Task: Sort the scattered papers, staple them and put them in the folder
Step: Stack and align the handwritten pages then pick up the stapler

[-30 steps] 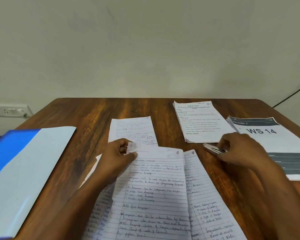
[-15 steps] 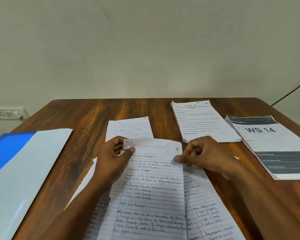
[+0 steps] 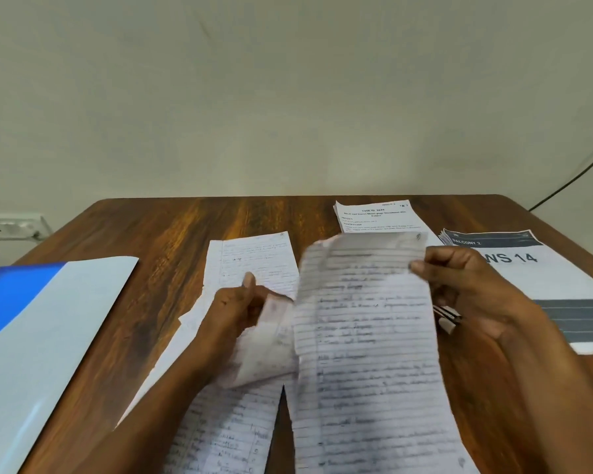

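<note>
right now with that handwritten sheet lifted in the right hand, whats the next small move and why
Probably lay the lifted handwritten sheet, pinched at its top edge by the right hand, onto one pile. The left hand holds other lined pages, and another handwritten page lies apart on the table, so sorting looks unfinished. The stapler by the right hand should wait.

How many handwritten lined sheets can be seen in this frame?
4, possibly more hidden beneath: one lifted in the right hand, sheet; one curled in the left hand, sheet; one flat beyond it; one below the left wrist.
</note>
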Demonstrator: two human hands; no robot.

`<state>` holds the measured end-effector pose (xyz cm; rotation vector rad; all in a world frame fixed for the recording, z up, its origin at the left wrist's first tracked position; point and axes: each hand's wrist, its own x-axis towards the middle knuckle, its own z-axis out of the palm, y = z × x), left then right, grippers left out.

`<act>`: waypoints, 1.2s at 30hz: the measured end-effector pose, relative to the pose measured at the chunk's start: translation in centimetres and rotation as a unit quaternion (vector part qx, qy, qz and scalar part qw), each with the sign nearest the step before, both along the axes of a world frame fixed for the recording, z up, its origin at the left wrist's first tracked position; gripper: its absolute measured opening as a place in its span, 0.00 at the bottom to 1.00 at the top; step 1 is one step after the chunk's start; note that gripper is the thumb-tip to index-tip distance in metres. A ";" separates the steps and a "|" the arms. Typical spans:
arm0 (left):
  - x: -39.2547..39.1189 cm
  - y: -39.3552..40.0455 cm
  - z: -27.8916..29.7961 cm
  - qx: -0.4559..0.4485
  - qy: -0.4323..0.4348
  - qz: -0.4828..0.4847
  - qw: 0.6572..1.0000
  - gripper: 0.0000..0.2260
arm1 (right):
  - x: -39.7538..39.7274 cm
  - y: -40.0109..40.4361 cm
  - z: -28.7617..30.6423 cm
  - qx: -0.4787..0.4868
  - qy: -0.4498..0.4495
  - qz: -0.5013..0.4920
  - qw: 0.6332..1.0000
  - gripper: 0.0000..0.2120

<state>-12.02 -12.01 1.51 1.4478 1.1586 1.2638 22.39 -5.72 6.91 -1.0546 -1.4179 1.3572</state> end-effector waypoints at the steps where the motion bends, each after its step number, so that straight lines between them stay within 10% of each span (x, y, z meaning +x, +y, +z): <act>1: 0.1 -0.1 -0.1 0.017 0.013 -0.039 0.999 0.30 | 0.6 0.3 -0.1 -0.008 0.015 0.001 1.000 0.30; 5: 0.9 -0.7 -0.2 0.049 0.112 -0.147 0.981 0.13 | 1.9 1.3 -0.9 -0.042 0.060 -0.011 0.997 0.29; 9: 1.6 -1.2 -0.3 0.044 0.187 -0.135 0.972 0.16 | 1.3 1.3 -0.7 -0.070 0.115 -0.022 0.991 0.12; 18: 1.9 -0.8 0.3 -0.021 0.001 -0.077 0.997 0.40 | -4.7 0.6 -3.2 -0.052 -0.012 -0.079 0.995 0.16; 27: 1.9 -0.3 -0.2 -0.047 -0.064 0.049 0.996 0.10 | -6.6 -0.2 -3.7 0.008 -0.038 -0.066 0.997 0.15; 36: -1.7 0.4 1.0 -0.041 -0.032 0.174 0.983 0.09 | -4.9 0.2 -2.6 0.051 -0.178 -0.130 0.974 0.08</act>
